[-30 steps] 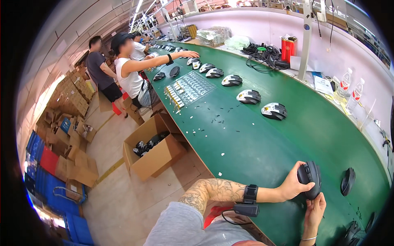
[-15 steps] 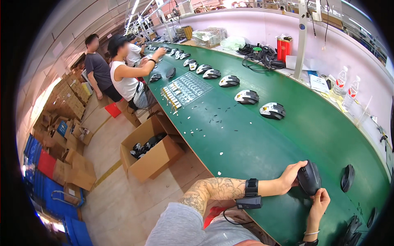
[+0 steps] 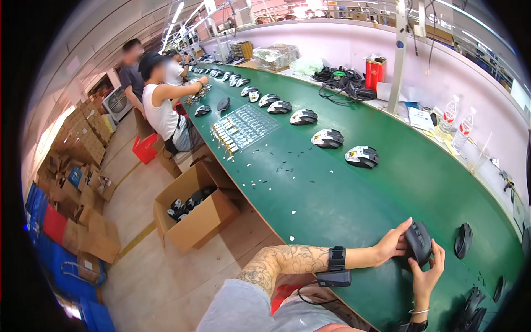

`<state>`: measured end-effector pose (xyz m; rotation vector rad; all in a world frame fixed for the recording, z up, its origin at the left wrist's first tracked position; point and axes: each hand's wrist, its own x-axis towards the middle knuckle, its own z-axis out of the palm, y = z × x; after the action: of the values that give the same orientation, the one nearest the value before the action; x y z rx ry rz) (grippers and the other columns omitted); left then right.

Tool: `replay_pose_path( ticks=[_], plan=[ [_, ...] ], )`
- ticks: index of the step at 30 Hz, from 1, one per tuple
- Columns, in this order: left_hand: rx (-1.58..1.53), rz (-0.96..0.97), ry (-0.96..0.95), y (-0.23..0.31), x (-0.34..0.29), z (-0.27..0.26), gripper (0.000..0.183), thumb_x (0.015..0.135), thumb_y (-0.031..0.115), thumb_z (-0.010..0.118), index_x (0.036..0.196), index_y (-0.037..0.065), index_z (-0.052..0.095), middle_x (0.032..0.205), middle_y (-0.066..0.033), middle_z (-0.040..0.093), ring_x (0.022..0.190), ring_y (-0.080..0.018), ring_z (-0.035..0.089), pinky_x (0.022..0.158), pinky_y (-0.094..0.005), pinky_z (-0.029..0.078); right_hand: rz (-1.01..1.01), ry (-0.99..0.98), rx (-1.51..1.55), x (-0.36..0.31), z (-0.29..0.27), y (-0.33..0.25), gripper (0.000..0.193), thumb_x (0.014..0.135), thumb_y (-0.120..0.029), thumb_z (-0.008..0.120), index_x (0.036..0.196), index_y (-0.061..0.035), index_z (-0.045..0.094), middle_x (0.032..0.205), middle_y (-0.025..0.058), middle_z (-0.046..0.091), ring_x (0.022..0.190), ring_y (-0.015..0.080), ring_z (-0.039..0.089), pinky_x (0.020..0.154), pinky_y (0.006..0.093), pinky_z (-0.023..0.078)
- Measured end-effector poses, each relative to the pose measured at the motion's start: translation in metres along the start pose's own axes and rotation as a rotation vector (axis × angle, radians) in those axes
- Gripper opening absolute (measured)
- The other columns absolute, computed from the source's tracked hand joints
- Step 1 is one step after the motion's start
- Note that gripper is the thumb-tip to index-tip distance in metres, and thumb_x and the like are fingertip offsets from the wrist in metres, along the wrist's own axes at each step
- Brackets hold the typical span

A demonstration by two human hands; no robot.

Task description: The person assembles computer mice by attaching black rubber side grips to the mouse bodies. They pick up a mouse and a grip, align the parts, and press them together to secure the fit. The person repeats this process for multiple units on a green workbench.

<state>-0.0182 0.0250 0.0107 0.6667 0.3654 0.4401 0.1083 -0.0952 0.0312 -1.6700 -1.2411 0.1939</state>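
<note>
A black computer mouse (image 3: 418, 243) is held between my two hands over the near right part of the green bench, its side buttons showing. My left hand (image 3: 394, 242) grips its left side, with the fingers at the far end. From the right, my right hand (image 3: 428, 271) holds the near end between thumb and fingers. Right of it lies a black mouse shell (image 3: 463, 240). Several more black mouse parts (image 3: 470, 312) sit near the lower right edge, partly in shadow.
Black-and-white mice, the closest one (image 3: 362, 156) included, form a line along the green bench (image 3: 343, 205). A clear plastic tray (image 3: 254, 124) lies beside small battery packs (image 3: 224, 137). An open cardboard box (image 3: 193, 224) holds mouse parts. Water bottles (image 3: 447, 117) stand behind; a co-worker (image 3: 160, 110) sits farther along.
My right hand has shifted up along the mouse's right side, and the mouse has turned slightly. The camera view has moved a little. The co-worker's arm now reaches farther away.
</note>
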Motion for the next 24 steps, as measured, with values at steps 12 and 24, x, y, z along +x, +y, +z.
replay_pose_path(
  ticks=[12, 24],
  plan=[
    [0.327, 0.074, 0.03, 0.001, 0.001, -0.006, 0.064, 0.095, 0.051, 0.033, 0.138, 0.005, 0.038, 0.14, -0.014, 0.044, 0.121, -0.0262, 0.051, 0.1, -0.0373, 0.039, 0.316, 0.291, -0.266, 0.035, -0.024, 0.057, 0.064, 0.062, -0.017, 0.085, 0.117, 0.0017, 0.058, 0.114, 0.0149, 0.057, 0.085, 0.0218, 0.061, 0.078, 0.0343, 0.051],
    [0.409, 0.112, 0.009, 0.006, -0.007, 0.001, 0.056, 0.093, 0.042, 0.04, 0.132, 0.001, 0.044, 0.136, -0.0158, 0.048, 0.116, -0.0289, 0.055, 0.095, -0.0375, 0.041, 0.032, 0.281, -0.284, 0.031, -0.043, 0.064, 0.036, 0.078, 0.005, 0.061, 0.114, -0.0012, 0.06, 0.12, 0.0131, 0.058, 0.112, 0.0279, 0.056, 0.096, 0.0363, 0.047]
  ],
)
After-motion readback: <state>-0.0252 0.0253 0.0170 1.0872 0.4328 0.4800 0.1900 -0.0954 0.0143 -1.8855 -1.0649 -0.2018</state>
